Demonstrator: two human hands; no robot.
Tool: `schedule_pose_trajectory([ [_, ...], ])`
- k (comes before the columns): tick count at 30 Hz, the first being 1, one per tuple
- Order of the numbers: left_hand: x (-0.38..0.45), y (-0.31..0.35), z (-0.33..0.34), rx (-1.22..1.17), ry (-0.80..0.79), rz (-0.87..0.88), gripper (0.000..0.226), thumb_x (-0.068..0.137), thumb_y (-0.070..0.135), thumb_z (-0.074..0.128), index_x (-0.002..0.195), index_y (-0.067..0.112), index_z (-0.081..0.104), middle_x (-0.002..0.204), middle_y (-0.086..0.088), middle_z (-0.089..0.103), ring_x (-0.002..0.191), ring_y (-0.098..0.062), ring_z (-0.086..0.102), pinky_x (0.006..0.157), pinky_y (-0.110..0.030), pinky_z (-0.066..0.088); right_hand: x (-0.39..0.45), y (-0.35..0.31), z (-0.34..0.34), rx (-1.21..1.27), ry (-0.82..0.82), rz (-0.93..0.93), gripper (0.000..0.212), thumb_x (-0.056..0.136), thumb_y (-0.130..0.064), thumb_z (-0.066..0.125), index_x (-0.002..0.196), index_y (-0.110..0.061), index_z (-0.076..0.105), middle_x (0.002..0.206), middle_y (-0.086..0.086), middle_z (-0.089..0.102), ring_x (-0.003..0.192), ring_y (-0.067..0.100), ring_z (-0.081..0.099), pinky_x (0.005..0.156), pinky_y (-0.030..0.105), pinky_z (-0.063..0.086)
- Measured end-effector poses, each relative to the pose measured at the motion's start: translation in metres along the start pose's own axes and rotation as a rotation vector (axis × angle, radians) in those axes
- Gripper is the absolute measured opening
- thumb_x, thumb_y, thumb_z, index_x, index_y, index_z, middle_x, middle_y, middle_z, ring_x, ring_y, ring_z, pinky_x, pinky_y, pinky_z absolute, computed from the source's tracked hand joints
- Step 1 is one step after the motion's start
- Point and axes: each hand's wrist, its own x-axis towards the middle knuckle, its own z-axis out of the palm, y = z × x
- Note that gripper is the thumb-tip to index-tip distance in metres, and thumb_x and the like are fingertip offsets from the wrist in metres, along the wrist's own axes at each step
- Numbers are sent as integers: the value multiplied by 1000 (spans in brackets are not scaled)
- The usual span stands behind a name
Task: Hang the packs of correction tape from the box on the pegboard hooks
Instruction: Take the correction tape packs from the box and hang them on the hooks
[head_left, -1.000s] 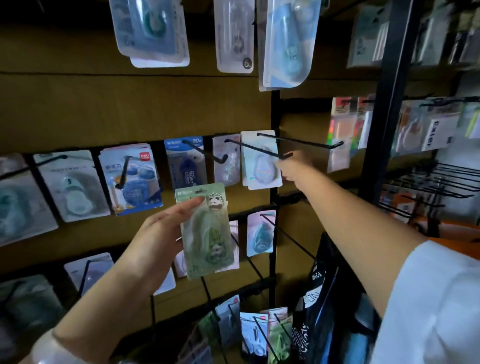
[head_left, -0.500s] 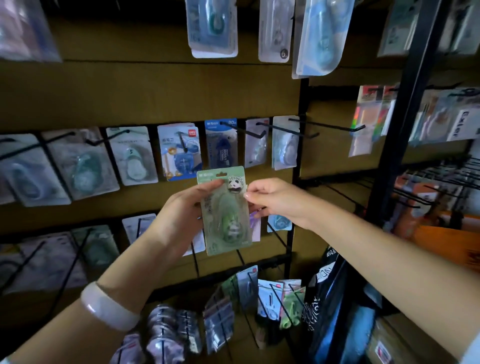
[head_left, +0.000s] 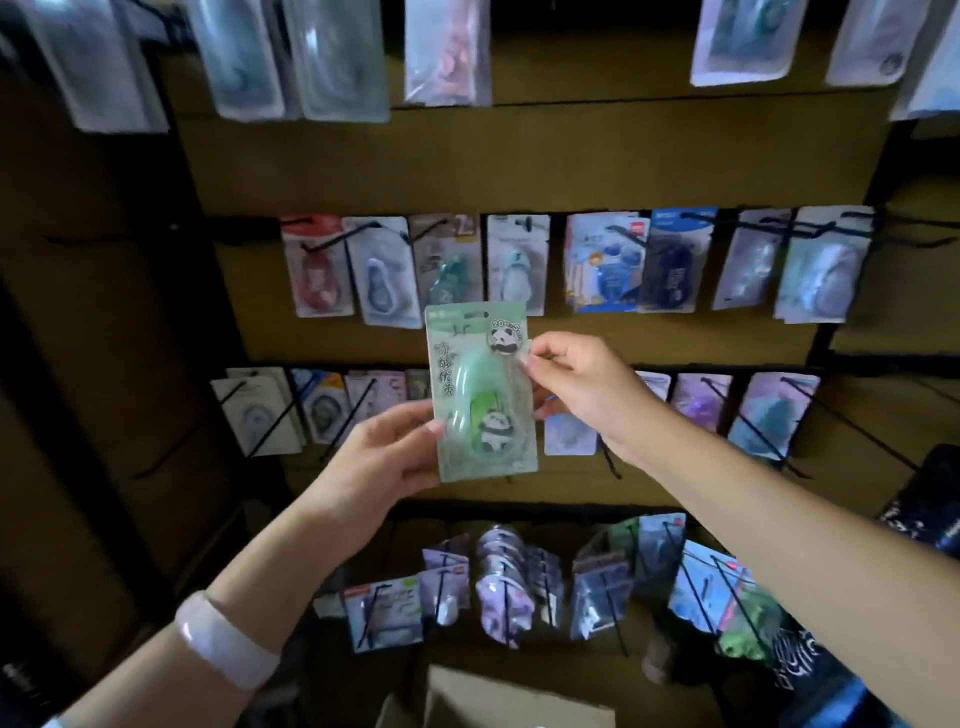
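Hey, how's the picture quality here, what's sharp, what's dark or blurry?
Head view: the green panda pack held by the left hand and right hand is the sharpest and brightest thing; the top-row packs are smeared and stretched by the wide-angle lens; the left side and corners fall into deep shadow; the cardboard box at the bottom edge is soft.

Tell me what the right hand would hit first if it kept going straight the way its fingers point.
The right hand points left, pinching the green panda pack at its upper right edge, so that pack is met at once. Past it, probably the left hand lower down; depth is unclear.
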Motion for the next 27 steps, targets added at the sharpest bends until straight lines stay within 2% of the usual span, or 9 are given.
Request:
schedule_pose_trajectory([
  [2,-9,-9,-16,17,58,-60,16,90,11,52,80,11,64,84,-7,73,80,-18,69,69,-26,59,-1,-3,22,-42,-1,-7,22,95,-18,49,74,-18,55,72,1,54,62,16,56,63,29,55],
  [4,-15,-18,-30,31,110,-82,21,90,10,53,72,11,62,77,-6,72,72,-13,68,62,-22,58,-6,0,42,-122,5,2,23,97,-19,45,75,-19,49,69,2,45,58,15,52,65,38,56],
  [7,-26,-42,-46,69,160,-116,20,91,9,53,74,8,63,74,-7,70,69,-12,67,56,-20,55,-23,19,72,-201,1,73,16,99,-18,39,83,-20,44,72,-2,38,55,9,47,52,26,53],
  [9,-37,-64,-55,101,159,-163,17,91,9,53,79,2,64,76,-10,69,69,-16,66,57,-20,55,-36,40,91,-143,-60,183,9,99,-14,38,99,-18,46,80,-5,47,62,7,51,46,16,47],
  [11,-50,-89,-64,133,137,-230,17,91,6,53,80,-1,64,74,-10,69,63,-14,66,56,-21,54,-49,66,107,-138,-116,285,13,99,-12,38,105,-18,49,92,-5,58,71,6,57,49,16,47],
  [15,-71,-128,-79,235,62,-362,18,90,5,55,76,7,66,70,-3,70,60,-8,66,55,-21,55,-68,103,127,-213,-162,386,14,97,-13,42,103,-17,54,104,0,65,80,9,64,48,19,47],
  [20,-73,-142,-90,278,127,-361,19,96,13,46,91,22,62,83,-6,63,69,-10,61,59,-18,51,-54,95,131,-226,-98,337,24,98,-13,39,80,-26,46,83,-6,55,62,5,51,49,19,44],
  [25,-67,-152,-109,255,211,-436,24,97,8,42,92,21,62,88,-5,67,76,-18,62,63,-23,50,-37,86,134,-220,-107,315,18,99,-17,38,99,-24,54,97,-3,66,71,3,60,49,14,43],
  [27,-67,-155,-113,231,231,-460,27,97,5,40,91,19,62,87,-5,67,77,-20,63,64,-25,50,-38,88,138,-221,-87,315,18,99,-17,39,90,-24,53,92,-3,66,64,0,59,47,12,43],
])
